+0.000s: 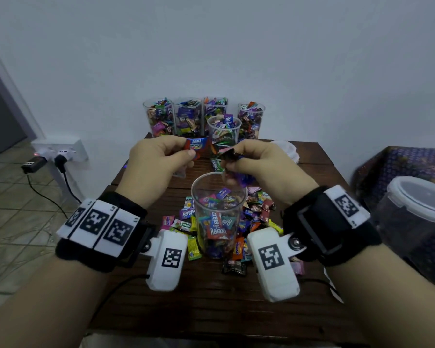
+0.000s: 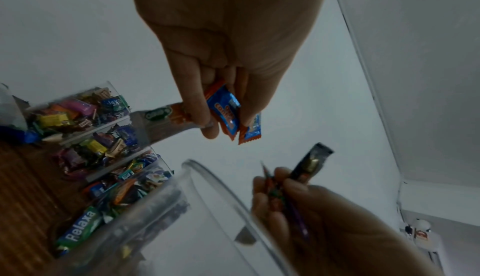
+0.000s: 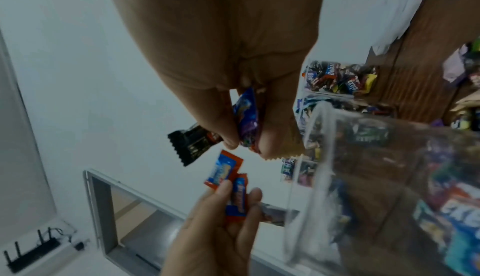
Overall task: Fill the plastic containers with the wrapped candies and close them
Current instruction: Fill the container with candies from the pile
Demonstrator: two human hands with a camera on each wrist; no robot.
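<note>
While my left hand [image 1: 158, 164] pinches red-and-blue Relaxa candies [image 1: 196, 144], my right hand [image 1: 264, 164] clutches dark-wrapped candies [image 1: 227, 156] above the half-filled clear container [image 1: 217, 209].

Black wristbands [image 1: 101, 237] on both bare forearms, white tag plates (black square codes), white camera boxes [image 1: 166, 259], black cable

Red-and-blue sweets [image 1: 196, 144] sit in the left hand [image 1: 158, 162]; a black and a purple wrapper [image 1: 227, 156] in the right hand [image 1: 264, 164]. The clear cup [image 1: 217, 212] shows many-coloured wrappers. The tabletop [image 1: 211, 305] is dark brown wood. The wristbands [image 1: 98, 227] are black with black-and-white squares.
</note>
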